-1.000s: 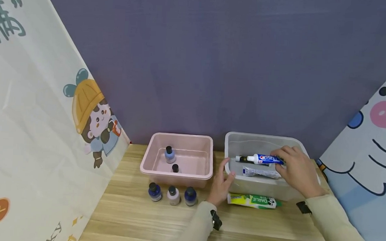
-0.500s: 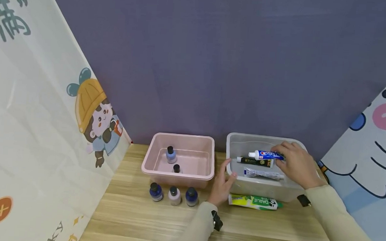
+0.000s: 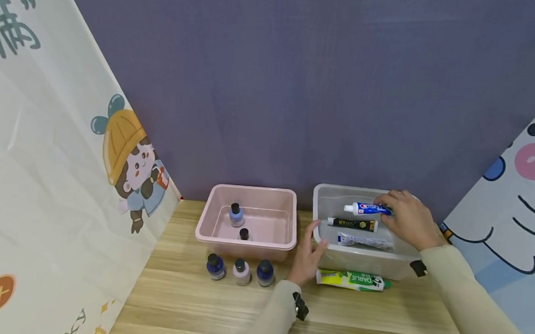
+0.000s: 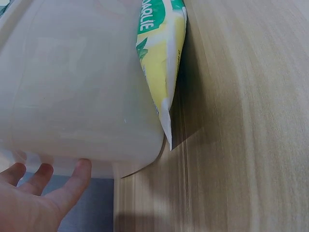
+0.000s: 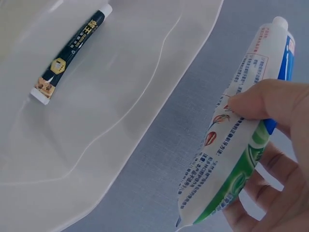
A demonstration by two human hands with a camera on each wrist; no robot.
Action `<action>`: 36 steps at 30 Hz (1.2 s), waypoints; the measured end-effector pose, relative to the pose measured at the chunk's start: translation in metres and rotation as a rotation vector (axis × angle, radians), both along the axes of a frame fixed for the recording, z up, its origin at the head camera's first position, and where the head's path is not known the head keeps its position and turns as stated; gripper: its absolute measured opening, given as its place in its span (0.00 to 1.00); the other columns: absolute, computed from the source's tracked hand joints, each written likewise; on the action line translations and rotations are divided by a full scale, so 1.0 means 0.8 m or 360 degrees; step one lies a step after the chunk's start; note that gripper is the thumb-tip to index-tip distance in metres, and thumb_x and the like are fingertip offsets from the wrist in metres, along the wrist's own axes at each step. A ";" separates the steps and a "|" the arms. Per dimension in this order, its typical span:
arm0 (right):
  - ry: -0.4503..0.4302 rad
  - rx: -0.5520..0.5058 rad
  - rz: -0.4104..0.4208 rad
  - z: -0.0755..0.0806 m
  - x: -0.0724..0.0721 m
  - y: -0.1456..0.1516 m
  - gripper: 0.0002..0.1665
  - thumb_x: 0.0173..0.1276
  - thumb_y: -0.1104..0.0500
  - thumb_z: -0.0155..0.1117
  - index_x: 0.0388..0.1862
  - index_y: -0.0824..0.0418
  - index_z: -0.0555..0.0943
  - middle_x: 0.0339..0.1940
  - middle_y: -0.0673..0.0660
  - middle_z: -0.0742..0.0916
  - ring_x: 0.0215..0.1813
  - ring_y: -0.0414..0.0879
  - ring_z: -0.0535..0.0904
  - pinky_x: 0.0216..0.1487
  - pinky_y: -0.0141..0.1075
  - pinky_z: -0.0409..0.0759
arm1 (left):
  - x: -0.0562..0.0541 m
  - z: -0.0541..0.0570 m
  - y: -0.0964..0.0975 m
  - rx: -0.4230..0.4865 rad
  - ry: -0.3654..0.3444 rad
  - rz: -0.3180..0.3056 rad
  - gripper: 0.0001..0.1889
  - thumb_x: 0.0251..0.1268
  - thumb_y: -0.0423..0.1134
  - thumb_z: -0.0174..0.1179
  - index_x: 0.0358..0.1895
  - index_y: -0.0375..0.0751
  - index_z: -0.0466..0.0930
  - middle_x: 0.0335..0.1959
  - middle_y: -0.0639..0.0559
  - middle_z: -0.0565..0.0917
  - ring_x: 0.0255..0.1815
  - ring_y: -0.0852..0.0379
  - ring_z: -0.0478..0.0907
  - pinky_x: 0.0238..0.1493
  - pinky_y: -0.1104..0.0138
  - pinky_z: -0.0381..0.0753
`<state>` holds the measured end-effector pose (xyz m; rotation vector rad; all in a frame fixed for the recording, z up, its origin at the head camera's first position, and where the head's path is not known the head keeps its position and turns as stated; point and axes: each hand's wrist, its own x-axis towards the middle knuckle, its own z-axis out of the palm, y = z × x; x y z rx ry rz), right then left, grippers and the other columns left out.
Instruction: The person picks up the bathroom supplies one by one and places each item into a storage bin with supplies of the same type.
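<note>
My right hand (image 3: 407,222) pinches a blue-and-white toothpaste tube (image 3: 368,209) above the back part of the grey plastic bin (image 3: 362,262). In the right wrist view the tube's printed white back (image 5: 231,140) shows, thumb across it. Inside the bin lie a small black tube (image 3: 353,224) and, nearer the front, a white-and-purple tube (image 3: 364,241). My left hand (image 3: 305,260) rests at the bin's front left corner; the left wrist view shows its fingers extended, fingertips (image 4: 83,166) against the wall. A yellow-and-green Darlie toothpaste tube (image 3: 351,281) lies on the table along the bin's front.
To the left stands a pink bin (image 3: 245,244) with two small black-capped bottles, one light blue (image 3: 236,217). Before it, two dark blue bottles (image 3: 216,267) and a pale pink bottle (image 3: 241,273) stand in a row on the wooden table (image 3: 187,309). A dark backdrop (image 3: 271,96) rises behind.
My right hand has moved back with the toothpaste tube, away from the black tube, which now shows in full. The left hand has stayed at the bin's corner.
</note>
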<state>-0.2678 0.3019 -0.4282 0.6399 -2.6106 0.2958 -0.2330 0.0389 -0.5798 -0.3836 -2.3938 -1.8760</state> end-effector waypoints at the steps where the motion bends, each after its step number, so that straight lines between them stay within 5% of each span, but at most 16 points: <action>1: -0.0003 0.0001 0.0000 0.001 -0.001 0.000 0.20 0.55 0.65 0.77 0.49 0.58 0.86 0.46 0.60 0.88 0.46 0.59 0.81 0.37 0.58 0.83 | 0.000 0.000 0.000 -0.0008 0.0000 0.0006 0.29 0.80 0.54 0.50 0.78 0.77 0.52 0.46 0.49 0.79 0.24 0.65 0.66 0.36 0.68 0.75; 6: -0.0043 0.0007 -0.0002 0.003 -0.009 0.001 0.21 0.55 0.65 0.77 0.49 0.58 0.86 0.46 0.60 0.88 0.46 0.59 0.81 0.35 0.57 0.83 | 0.001 0.001 0.000 -0.0014 -0.0014 0.0016 0.29 0.79 0.56 0.50 0.77 0.79 0.52 0.62 0.47 0.79 0.35 0.63 0.72 0.49 0.63 0.75; 14: -0.0150 -0.0006 -0.0028 0.000 -0.022 0.006 0.21 0.58 0.64 0.75 0.52 0.56 0.86 0.49 0.60 0.88 0.48 0.59 0.80 0.29 0.54 0.81 | 0.001 -0.001 0.001 0.0008 -0.0010 0.0029 0.29 0.80 0.53 0.50 0.77 0.78 0.53 0.71 0.51 0.76 0.52 0.59 0.77 0.61 0.56 0.75; 23: -0.0181 0.0119 -0.0014 -0.004 -0.037 -0.001 0.20 0.59 0.61 0.75 0.52 0.57 0.86 0.52 0.62 0.88 0.50 0.61 0.81 0.39 0.57 0.83 | 0.002 0.000 0.001 0.0002 -0.0025 0.0049 0.29 0.79 0.55 0.51 0.77 0.80 0.53 0.65 0.50 0.79 0.45 0.59 0.76 0.57 0.58 0.75; 36: -0.0331 0.0145 -0.0035 -0.008 -0.055 -0.007 0.17 0.62 0.62 0.72 0.51 0.55 0.86 0.53 0.60 0.87 0.53 0.60 0.80 0.46 0.59 0.82 | 0.001 -0.001 0.001 0.0000 -0.0024 0.0040 0.29 0.79 0.57 0.50 0.77 0.80 0.52 0.69 0.51 0.76 0.56 0.55 0.77 0.64 0.53 0.74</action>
